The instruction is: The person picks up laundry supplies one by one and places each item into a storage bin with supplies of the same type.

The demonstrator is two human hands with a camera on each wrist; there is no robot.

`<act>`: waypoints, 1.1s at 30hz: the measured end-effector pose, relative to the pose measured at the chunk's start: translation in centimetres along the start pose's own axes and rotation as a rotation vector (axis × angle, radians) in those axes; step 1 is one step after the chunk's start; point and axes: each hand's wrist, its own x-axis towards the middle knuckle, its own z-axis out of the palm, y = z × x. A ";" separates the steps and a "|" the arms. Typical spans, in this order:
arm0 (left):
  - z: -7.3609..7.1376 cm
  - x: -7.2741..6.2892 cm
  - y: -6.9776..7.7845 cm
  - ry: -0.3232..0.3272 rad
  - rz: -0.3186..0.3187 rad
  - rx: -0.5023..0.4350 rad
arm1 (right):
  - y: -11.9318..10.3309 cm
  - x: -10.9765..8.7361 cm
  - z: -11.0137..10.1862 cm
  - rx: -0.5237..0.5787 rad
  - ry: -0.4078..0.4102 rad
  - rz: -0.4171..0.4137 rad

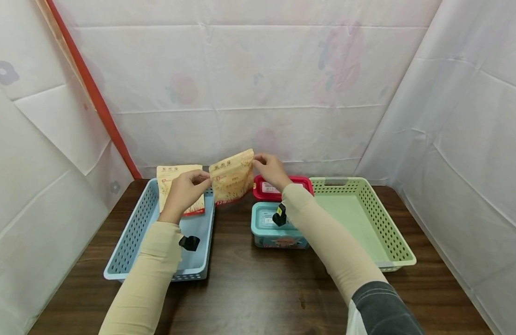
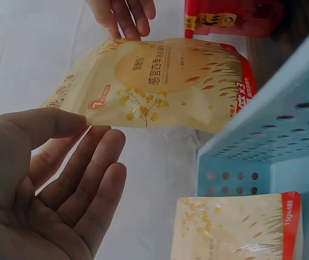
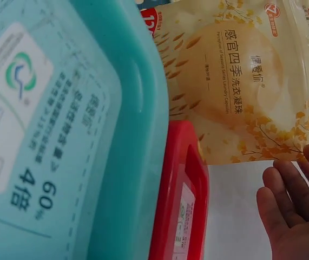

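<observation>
Between both hands hangs a yellow pouch of laundry capsules (image 1: 232, 177), with a red bottom edge, held above the table. My left hand (image 1: 185, 190) pinches its left edge between thumb and fingers, seen closely in the left wrist view (image 2: 62, 173). At the opposite edge my right hand (image 1: 271, 170) pinches it; in the right wrist view the right thumb and fingers (image 3: 295, 200) meet at the pouch's edge. A second yellow pouch (image 1: 166, 179) stands in the blue basket (image 1: 115, 260), partly hidden behind my left hand.
A teal lidded box (image 1: 279, 239) stands on the dark wooden table (image 1: 241, 293), with a red lidded box (image 1: 301, 182) behind it. My right forearm passes over both. At the right is a green basket (image 1: 392, 223). White cloth (image 1: 241, 70) hangs behind and along both sides.
</observation>
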 end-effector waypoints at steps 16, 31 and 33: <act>-0.9 -0.3 2.0 0.130 0.057 -0.088 | -1.0 -0.2 -0.7 0.152 0.092 -0.115; -1.0 -0.3 2.5 0.203 0.092 -0.171 | -1.3 -0.4 -1.1 0.305 0.107 -0.140; -1.1 -0.3 2.6 0.207 0.099 -0.176 | -1.3 -0.4 -1.1 0.320 0.111 -0.150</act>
